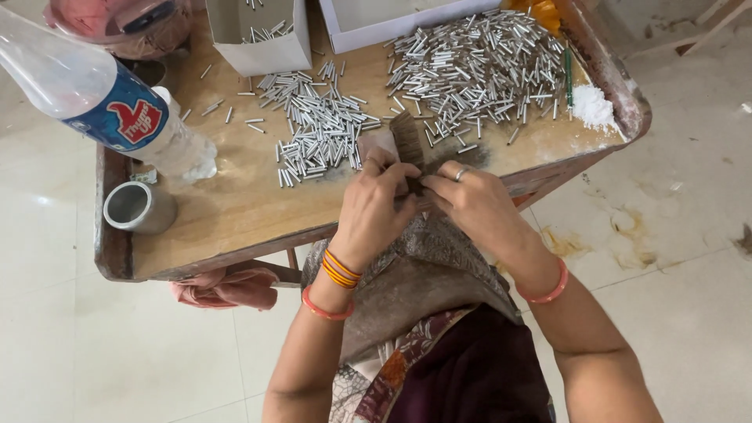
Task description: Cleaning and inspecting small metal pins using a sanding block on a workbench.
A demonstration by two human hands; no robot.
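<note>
My left hand (374,205) and my right hand (470,205) meet at the near edge of a low wooden table (235,205). Both pinch a small dark brown bundle of thin sticks (408,141) that stands upright between the fingertips. A ring shows on a right-hand finger, and bangles sit on both wrists. Just beyond the hands lie two heaps of short silvery metal tubes, a smaller one (317,129) and a larger one (478,66). What the fingers hide of the bundle's lower end I cannot see.
A clear plastic bottle with a blue label (106,102) lies at the left. A small metal cup (137,207) stands near the left corner. Two white cardboard boxes (262,35) sit at the back. White powder (593,106) is piled at the right edge. A pink cloth (227,288) hangs under the table.
</note>
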